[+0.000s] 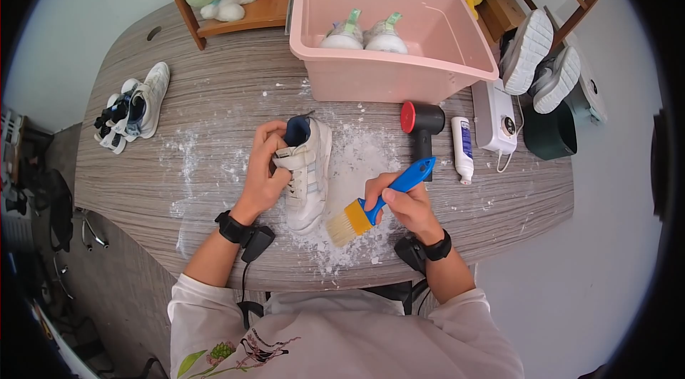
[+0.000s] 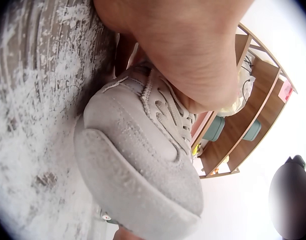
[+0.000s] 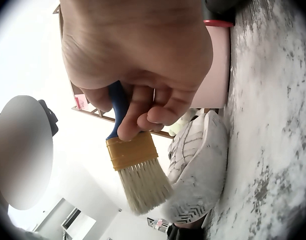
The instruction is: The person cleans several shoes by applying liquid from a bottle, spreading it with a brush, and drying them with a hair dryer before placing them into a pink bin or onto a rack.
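Note:
A white sneaker [image 1: 305, 197] stands on the powdery tabletop, toe toward the person. My left hand [image 1: 265, 165] grips it by its strap and collar from the left side, fingers curled over the upper. White powder speckles the sneaker's toe [image 2: 138, 150] in the left wrist view. To the right, my right hand [image 1: 403, 204] holds a paintbrush [image 1: 409, 178] by its blue handle. The brush's pale bristles [image 3: 144, 187] point down and left, beside the sneaker's sole edge, over scattered powder [image 1: 357, 165].
Behind stands a pink bin [image 1: 392, 76] with a pair of shoes [image 1: 364, 38] inside. On the right are a black-and-red hairdryer [image 1: 427, 122], a white bottle [image 1: 463, 150], a white shoe-dryer-like device [image 1: 495, 122] and a dark green bin [image 1: 549, 129]. More sneakers [image 1: 146, 104] sit at left.

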A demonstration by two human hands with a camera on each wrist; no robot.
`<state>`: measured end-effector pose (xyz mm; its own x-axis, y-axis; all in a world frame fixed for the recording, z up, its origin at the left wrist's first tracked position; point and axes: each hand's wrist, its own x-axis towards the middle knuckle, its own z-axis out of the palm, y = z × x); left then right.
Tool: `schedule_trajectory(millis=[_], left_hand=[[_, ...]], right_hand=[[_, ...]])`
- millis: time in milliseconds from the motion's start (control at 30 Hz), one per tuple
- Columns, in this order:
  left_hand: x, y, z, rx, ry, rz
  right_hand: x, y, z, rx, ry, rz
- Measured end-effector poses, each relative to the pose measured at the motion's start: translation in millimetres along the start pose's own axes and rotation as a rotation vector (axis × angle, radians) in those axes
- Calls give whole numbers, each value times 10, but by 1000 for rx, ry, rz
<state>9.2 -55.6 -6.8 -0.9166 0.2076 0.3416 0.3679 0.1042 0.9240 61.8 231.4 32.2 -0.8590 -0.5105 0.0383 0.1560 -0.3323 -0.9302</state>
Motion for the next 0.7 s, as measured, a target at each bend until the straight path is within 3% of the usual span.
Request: schedule_trajectory(millis=[100, 200, 267, 300, 367, 433, 500, 633, 700], left_hand=[[0, 12, 3, -13, 0, -12], [2, 14, 1, -17, 0, -9], [3, 9, 2, -23, -1, 0], [4, 3, 4, -25, -2, 2], [7, -7, -2, -23, 1, 12], [7, 12, -3, -35, 1, 3], [4, 18, -7, -47, 0, -5], [12, 25, -11, -63, -7, -10], [18, 39, -7, -78, -11, -13]], right_hand=[[19, -13, 77, 67, -13, -24], [67, 8, 127, 23, 110, -26], [140, 57, 91, -178, 330, -44], [161, 55, 95, -180, 332, -46], [204, 42, 110, -205, 502, -156], [169, 55, 60, -174, 491, -196], [99, 66, -10, -7, 245, -158], [128, 82, 85, -80, 241, -105], [167, 91, 124, -270, 401, -140]])
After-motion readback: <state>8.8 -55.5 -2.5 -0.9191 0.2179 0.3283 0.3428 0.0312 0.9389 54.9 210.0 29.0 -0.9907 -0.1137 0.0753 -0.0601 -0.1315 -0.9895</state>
